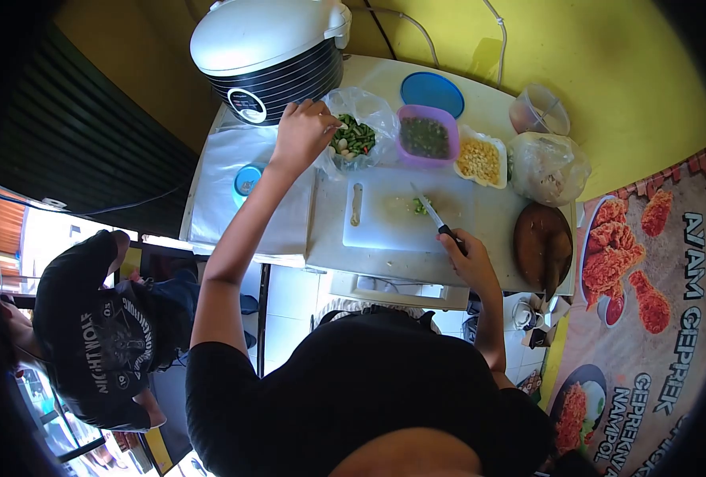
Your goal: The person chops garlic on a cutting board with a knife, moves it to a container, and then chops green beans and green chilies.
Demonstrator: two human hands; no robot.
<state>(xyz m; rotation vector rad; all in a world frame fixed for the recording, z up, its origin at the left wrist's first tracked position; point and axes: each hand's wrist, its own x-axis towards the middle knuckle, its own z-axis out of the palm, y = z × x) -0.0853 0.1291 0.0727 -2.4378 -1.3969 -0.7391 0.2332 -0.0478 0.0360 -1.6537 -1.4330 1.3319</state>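
Note:
My left hand point(305, 133) is over the left side of a clear plastic bag point(381, 111), with its fingers closed. Something small and pale shows at the fingertips, too small to name. Inside the bag lie cut green chilies point(358, 137) and a few whitish cloves. My right hand point(472, 261) is wrapped round the black handle of a knife point(428, 208). Its blade points away from me, above a white cutting board point(378, 220). Beside the blade, a little heap of chopped green pieces point(420, 207) rests on the board.
A rice cooker point(277, 71) stands at the back left, near a blue-lidded container point(246, 181). Behind the board are a purple tub point(427, 137), a tray of yellow-white pieces point(480, 160) and a filled bag point(550, 168). A stone mortar point(532, 242) sits right. Another person point(106, 334) is at left.

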